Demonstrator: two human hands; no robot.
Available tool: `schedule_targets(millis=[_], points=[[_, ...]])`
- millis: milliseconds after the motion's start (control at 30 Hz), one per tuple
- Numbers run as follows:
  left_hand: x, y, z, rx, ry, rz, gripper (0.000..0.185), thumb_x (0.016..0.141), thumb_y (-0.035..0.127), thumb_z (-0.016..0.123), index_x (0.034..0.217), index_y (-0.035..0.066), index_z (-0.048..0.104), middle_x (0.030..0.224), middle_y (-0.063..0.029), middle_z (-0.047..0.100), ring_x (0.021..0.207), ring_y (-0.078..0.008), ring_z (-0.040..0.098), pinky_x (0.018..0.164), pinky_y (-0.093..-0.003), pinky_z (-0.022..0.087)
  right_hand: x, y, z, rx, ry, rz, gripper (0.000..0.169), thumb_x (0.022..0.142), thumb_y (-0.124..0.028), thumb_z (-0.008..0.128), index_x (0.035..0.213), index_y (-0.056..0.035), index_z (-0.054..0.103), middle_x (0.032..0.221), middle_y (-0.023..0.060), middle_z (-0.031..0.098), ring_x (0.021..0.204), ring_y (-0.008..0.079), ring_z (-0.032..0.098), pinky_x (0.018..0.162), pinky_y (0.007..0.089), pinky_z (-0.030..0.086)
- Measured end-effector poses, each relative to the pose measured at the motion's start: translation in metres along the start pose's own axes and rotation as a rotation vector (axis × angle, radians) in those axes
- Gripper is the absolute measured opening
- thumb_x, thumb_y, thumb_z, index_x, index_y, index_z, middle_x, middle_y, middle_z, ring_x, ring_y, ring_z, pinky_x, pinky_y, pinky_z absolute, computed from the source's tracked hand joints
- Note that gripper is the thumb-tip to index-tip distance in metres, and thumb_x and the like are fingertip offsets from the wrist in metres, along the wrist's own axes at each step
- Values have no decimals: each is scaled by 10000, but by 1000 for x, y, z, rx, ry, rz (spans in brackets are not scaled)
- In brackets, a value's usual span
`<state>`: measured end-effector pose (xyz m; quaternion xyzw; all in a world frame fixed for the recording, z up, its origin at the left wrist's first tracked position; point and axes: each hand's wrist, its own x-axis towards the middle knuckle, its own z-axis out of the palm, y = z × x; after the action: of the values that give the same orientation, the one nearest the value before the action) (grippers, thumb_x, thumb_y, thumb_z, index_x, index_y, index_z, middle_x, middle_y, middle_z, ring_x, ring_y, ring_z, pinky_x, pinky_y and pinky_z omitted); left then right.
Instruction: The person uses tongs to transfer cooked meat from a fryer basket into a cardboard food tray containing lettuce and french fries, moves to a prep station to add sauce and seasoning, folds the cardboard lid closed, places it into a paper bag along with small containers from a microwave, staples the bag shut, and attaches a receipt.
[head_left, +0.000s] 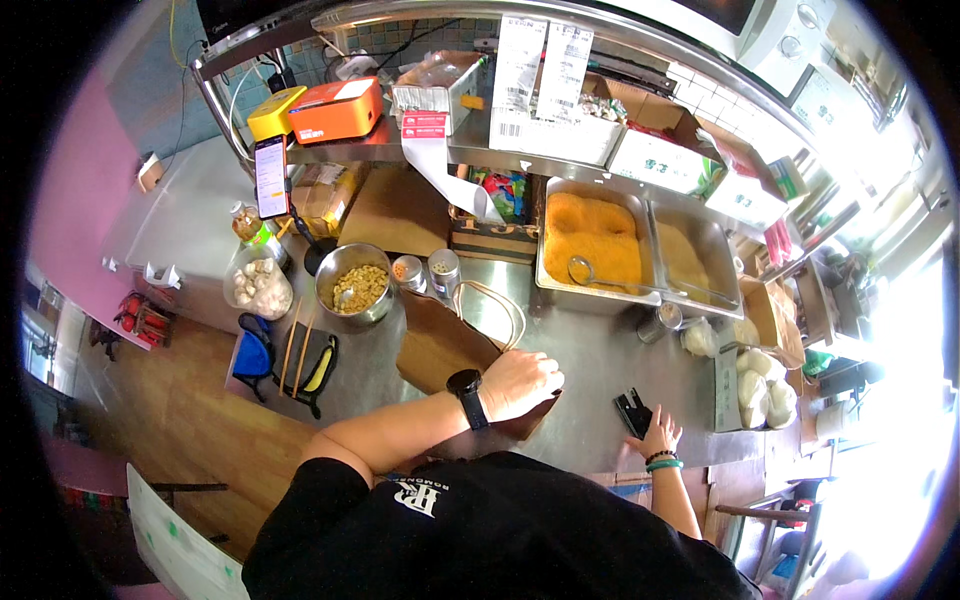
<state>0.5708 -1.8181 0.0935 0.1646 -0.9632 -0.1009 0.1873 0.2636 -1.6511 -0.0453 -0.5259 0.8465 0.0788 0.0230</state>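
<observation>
A brown kraft paper bag (442, 345) with twisted paper handles (516, 319) lies on the steel table (577, 352). My left hand (523, 384), with a black watch at the wrist, is closed on the bag's folded edge; the fingertips are hidden. To the right, my right hand (660, 436) has its fingers spread beside a black stapler (634, 412); whether it touches the stapler I cannot tell. Dark beads and a green bangle circle that wrist.
Behind the bag are a steel bowl of nuts or beans (354, 283) and two shaker tins (444, 272). Steel trays of orange crumbs (592, 240) and tan powder (690, 255) stand at the back right. Wooden chopsticks (300, 352) lie left. A phone (271, 176) on a stand and printed receipts hang above.
</observation>
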Motion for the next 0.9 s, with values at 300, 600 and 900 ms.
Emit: schedule_targets(millis=[300,600,900], points=[[24,-8,-4,51,-40,59,114,751,190,548,683,105,581,716,-43,566,751,-206,580,649,-336,476,2,-17,8,842,-355,235,346,633,-142,580,912,43,492,783,198,607,783,344,590,721,385,477],[30,-16,2,-7,54,55,135,761,191,555,683,84,526,697,-47,522,737,-209,557,660,-326,458,-12,-99,-124,529,280,-615,859,527,-106,686,1307,-43,330,1004,160,470,944,323,458,877,409,357],[23,-8,20,33,156,138,70,715,154,516,672,99,520,703,-29,481,724,-187,514,652,-302,445,2,-114,-136,100,330,-800,547,664,-48,552,1198,-65,438,824,115,497,813,264,507,764,362,390]])
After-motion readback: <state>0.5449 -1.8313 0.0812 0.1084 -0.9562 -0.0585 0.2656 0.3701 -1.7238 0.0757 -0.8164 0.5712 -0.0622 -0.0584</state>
